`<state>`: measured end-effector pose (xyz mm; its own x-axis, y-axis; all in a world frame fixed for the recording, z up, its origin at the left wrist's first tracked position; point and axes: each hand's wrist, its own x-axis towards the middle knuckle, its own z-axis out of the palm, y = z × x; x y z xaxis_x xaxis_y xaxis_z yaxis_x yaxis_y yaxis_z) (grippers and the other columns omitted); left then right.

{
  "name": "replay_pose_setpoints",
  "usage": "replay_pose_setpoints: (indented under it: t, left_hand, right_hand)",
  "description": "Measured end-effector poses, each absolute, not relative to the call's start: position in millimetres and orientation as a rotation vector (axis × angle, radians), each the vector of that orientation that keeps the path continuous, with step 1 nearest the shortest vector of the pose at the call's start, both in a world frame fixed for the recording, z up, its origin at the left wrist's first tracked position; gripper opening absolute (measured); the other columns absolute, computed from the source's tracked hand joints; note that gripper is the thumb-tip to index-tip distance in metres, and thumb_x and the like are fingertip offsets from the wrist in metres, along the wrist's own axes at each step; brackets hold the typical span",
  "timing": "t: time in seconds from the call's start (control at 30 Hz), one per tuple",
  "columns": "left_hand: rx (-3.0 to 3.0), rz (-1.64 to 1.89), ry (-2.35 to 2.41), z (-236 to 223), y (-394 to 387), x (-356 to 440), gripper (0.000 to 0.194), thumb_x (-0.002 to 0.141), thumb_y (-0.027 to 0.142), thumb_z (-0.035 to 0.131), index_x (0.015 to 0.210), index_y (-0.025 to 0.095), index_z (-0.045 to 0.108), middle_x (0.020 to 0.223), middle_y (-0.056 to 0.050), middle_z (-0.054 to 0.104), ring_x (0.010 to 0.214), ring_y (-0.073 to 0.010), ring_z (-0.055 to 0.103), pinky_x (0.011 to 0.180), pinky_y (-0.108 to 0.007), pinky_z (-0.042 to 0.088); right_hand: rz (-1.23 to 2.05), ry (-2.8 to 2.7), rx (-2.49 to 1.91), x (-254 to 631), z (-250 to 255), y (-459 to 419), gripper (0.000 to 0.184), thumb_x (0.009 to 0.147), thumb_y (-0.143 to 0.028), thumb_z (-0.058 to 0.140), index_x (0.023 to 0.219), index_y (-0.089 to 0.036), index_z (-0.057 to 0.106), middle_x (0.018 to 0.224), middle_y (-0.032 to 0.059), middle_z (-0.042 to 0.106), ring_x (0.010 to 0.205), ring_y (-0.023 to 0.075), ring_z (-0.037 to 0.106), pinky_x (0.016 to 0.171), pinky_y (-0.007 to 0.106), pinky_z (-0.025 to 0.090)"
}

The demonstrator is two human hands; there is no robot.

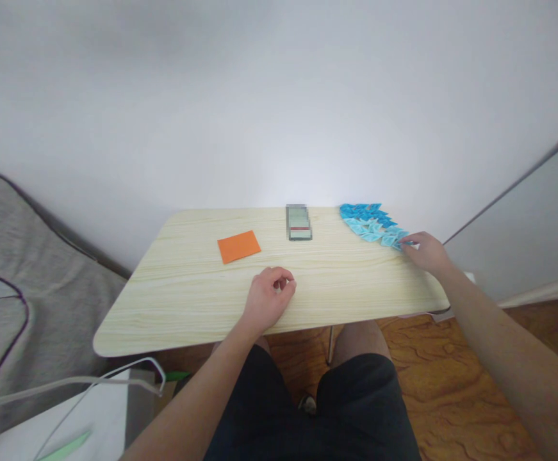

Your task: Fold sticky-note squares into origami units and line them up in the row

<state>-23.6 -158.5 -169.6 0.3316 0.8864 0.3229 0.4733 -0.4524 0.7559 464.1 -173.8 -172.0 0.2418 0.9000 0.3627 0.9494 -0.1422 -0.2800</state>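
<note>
Watching from my remote desk, I have the right hand [425, 251] at the near right end of the blue pieces [366, 219], which overlap along the right side of the table [187, 301]. Thumb and forefinger look pinched on a light piece [402, 242].

"Is it free of its neighbours?"

"I cannot tell; the fingertips cover too much. They look like folded paper, so I'd use a light pinch, since a hard squeeze could crush the folds. I'd also lift before drawing sideways, or the points beside it may snag."

"And the left hand [266, 298]?"

"Loosely curled near the table's front edge, a gap inside the fingers and nothing visible in it. The orange sheet [239, 247] and the phone [299, 221], which is blurred, lie beyond it. For steadying the row, I'd judge it too far off."
</note>
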Motion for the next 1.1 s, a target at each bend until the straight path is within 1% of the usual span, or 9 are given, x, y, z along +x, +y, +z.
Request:
replay_pose_setpoints:
  t: [0.3,0.4,0.47,0.53,0.63,0.73,0.8,0.93,1.1]
  left_hand:
    - [2.053,1.011,1.177,-170,-158,-24,0.008,0.086,0.023,0.061,0.085,0.022,0.069,0.077,0.000,0.065,0.077,-0.0160,0.059,0.076,-0.031,0.048]
    - [2.057,1.034,1.196,-171,-161,-23,0.007,0.086,0.022,0.061,0.086,0.022,0.068,0.078,0.000,0.065,0.077,-0.0164,0.060,0.077,-0.031,0.050]
    - [2.076,1.034,1.217,-169,-161,-24,0.008,0.086,0.021,0.060,0.087,0.022,0.067,0.080,-0.001,0.066,0.080,-0.0165,0.061,0.080,-0.031,0.051]
    - [2.111,1.018,1.229,-166,-156,-30,0.008,0.087,0.021,0.060,0.089,0.023,0.068,0.084,-0.002,0.068,0.086,-0.0181,0.063,0.086,-0.033,0.051]
    - [2.287,0.999,1.343,-159,-132,-51,0.010,0.088,0.023,0.062,0.095,0.024,0.070,0.104,-0.005,0.072,0.107,-0.0242,0.062,0.101,-0.040,0.046]
    - [2.371,0.961,1.668,-157,-98,-81,0.035,0.086,0.029,0.068,0.120,0.028,0.067,0.139,-0.007,0.063,0.134,-0.0330,0.049,0.113,-0.050,0.035]
    - [2.393,0.827,1.766,-159,-79,-98,0.046,0.085,0.037,0.070,0.130,0.028,0.063,0.147,-0.008,0.058,0.136,-0.0356,0.047,0.113,-0.053,0.032]
    - [2.464,0.703,1.717,-164,-64,-117,0.036,0.092,0.049,0.061,0.122,0.029,0.069,0.137,-0.007,0.067,0.128,-0.0331,0.055,0.109,-0.052,0.034]
    - [2.594,0.738,1.641,-164,-68,-117,0.032,0.098,0.048,0.052,0.111,0.029,0.075,0.126,-0.006,0.073,0.119,-0.0311,0.060,0.105,-0.049,0.036]
  right_hand:
    - [-0.158,-1.647,-2.067,465,-174,-178,0.024,0.082,-0.029,0.063,0.099,-0.024,0.080,0.103,0.0068,0.076,0.087,0.0227,0.068,0.083,0.036,0.050]
    - [-0.270,-1.558,-2.014,454,-169,-183,0.025,0.080,-0.025,0.064,0.101,-0.022,0.076,0.107,0.0118,0.071,0.089,0.0247,0.065,0.088,0.040,0.049]
    - [-0.352,-1.489,-1.961,438,-167,-184,0.023,0.081,-0.023,0.063,0.101,-0.020,0.074,0.108,0.0177,0.068,0.100,0.0287,0.062,0.095,0.043,0.046]
    - [-0.387,-1.468,-1.900,415,-166,-183,0.020,0.084,-0.025,0.062,0.100,-0.021,0.072,0.108,0.0175,0.068,0.107,0.0301,0.060,0.100,0.044,0.043]
    - [-0.386,-1.501,-1.795,366,-169,-180,0.018,0.086,-0.028,0.060,0.102,-0.023,0.068,0.110,0.0109,0.068,0.110,0.0289,0.060,0.101,0.044,0.045]
    - [-0.264,-1.549,-1.673,308,-172,-178,0.015,0.088,-0.027,0.059,0.099,-0.024,0.067,0.104,0.0079,0.069,0.106,0.0268,0.062,0.095,0.042,0.049]
    - [-0.183,-1.561,-1.607,271,-173,-177,0.012,0.087,-0.026,0.058,0.095,-0.024,0.067,0.101,0.0067,0.069,0.101,0.0261,0.063,0.092,0.042,0.051]
    - [-0.013,-1.637,-1.506,212,-173,-175,0.011,0.088,-0.022,0.056,0.094,-0.024,0.065,0.098,0.0068,0.068,0.102,0.0259,0.063,0.097,0.043,0.049]
    - [0.061,-1.719,-1.475,172,-178,-166,0.014,0.087,-0.019,0.056,0.096,-0.025,0.065,0.101,0.0061,0.069,0.104,0.0249,0.063,0.095,0.040,0.050]
